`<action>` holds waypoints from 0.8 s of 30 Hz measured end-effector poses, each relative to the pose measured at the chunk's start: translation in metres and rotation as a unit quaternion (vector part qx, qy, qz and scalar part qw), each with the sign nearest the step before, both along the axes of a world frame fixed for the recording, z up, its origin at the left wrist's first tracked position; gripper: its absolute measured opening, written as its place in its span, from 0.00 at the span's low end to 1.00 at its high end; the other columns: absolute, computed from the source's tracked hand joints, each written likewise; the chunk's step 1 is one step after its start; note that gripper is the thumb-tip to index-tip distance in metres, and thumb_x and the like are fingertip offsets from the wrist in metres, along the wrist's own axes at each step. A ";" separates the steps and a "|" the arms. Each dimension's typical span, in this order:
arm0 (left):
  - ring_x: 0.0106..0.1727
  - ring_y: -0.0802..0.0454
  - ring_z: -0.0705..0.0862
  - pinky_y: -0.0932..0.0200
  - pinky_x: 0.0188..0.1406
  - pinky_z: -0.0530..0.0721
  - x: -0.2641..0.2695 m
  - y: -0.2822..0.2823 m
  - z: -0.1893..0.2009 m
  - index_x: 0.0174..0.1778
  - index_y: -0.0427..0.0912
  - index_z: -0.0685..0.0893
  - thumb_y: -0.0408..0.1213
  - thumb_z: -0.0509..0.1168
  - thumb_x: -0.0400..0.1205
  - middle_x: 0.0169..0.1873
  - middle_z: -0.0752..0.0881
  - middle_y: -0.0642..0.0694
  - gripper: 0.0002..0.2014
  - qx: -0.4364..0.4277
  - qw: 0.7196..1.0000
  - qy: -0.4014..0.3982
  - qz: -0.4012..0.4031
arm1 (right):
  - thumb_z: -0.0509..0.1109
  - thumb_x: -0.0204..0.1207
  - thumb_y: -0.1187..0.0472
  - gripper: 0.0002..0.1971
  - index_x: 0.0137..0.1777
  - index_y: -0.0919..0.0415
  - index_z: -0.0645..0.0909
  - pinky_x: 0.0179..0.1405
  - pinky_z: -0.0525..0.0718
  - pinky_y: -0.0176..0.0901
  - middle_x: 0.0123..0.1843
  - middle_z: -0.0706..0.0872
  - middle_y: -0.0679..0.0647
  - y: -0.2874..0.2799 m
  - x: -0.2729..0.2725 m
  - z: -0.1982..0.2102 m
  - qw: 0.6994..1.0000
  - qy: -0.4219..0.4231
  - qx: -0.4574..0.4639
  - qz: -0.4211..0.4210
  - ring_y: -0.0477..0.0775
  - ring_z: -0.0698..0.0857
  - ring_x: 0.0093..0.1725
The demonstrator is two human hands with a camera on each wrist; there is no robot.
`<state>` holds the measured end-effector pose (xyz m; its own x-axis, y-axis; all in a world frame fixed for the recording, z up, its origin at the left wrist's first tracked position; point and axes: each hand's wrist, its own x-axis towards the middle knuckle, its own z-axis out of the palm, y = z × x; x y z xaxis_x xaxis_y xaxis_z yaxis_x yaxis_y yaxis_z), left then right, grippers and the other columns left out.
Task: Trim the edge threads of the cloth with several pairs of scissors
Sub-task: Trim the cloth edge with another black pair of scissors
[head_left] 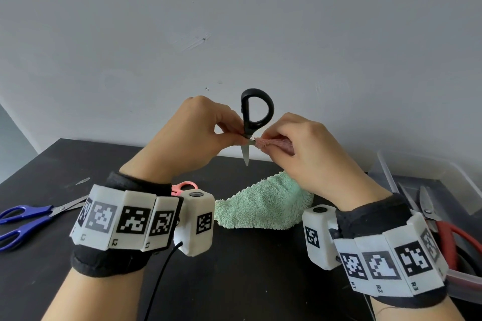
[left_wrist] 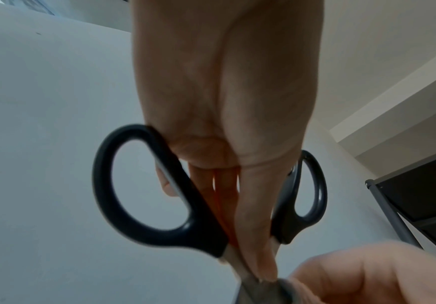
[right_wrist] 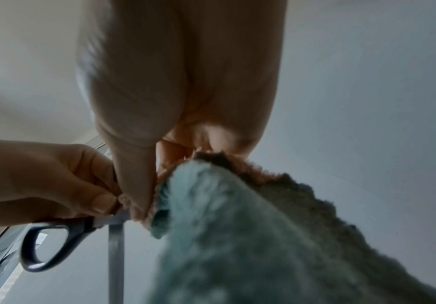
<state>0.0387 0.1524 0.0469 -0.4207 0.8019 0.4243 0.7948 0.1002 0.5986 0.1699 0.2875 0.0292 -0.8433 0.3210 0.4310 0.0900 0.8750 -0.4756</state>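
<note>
In the head view my left hand (head_left: 238, 135) pinches the black-handled scissors (head_left: 246, 117) near the pivot, handle loop up and blade pointing down, above the table. My right hand (head_left: 266, 137) pinches the pinkish edge (head_left: 273, 144) of the green terry cloth (head_left: 266, 203) right against the blade; the rest of the cloth hangs to the table. The left wrist view shows my left hand (left_wrist: 260, 267) lying between the two black loops (left_wrist: 102, 181). In the right wrist view my right hand (right_wrist: 139, 205) holds the cloth (right_wrist: 237, 246) beside the blades (right_wrist: 115, 257), which stand apart.
Blue-handled scissors (head_left: 26, 219) lie at the left on the black table (head_left: 260, 268). A coral scissor handle (head_left: 185, 186) shows behind my left wrist. Red-handled shears (head_left: 443, 229) sit in a clear plastic box (head_left: 417, 172) at the right. A grey wall stands behind.
</note>
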 end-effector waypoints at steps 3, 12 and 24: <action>0.40 0.70 0.83 0.82 0.40 0.70 -0.002 -0.002 0.001 0.42 0.44 0.92 0.34 0.76 0.72 0.37 0.91 0.53 0.04 0.000 1.000 0.001 0.011 | 0.71 0.78 0.61 0.06 0.51 0.59 0.87 0.48 0.81 0.46 0.49 0.83 0.48 0.002 0.001 0.001 1.000 0.002 -0.004 0.001 0.50 0.83 0.47; 0.45 0.64 0.85 0.79 0.43 0.74 -0.006 -0.009 0.003 0.41 0.46 0.92 0.32 0.76 0.73 0.36 0.91 0.54 0.05 -0.014 1.000 -0.002 0.024 | 0.72 0.77 0.60 0.05 0.50 0.59 0.87 0.49 0.83 0.54 0.48 0.84 0.49 0.006 0.001 -0.004 1.000 0.017 -0.001 0.003 0.53 0.85 0.48; 0.34 0.71 0.83 0.84 0.34 0.71 -0.020 -0.032 0.012 0.41 0.44 0.91 0.32 0.75 0.73 0.36 0.90 0.52 0.04 -0.002 0.992 -0.014 0.124 | 0.71 0.77 0.59 0.06 0.46 0.60 0.88 0.39 0.73 0.28 0.43 0.82 0.47 0.031 0.009 -0.009 0.992 0.034 0.026 -0.115 0.46 0.81 0.39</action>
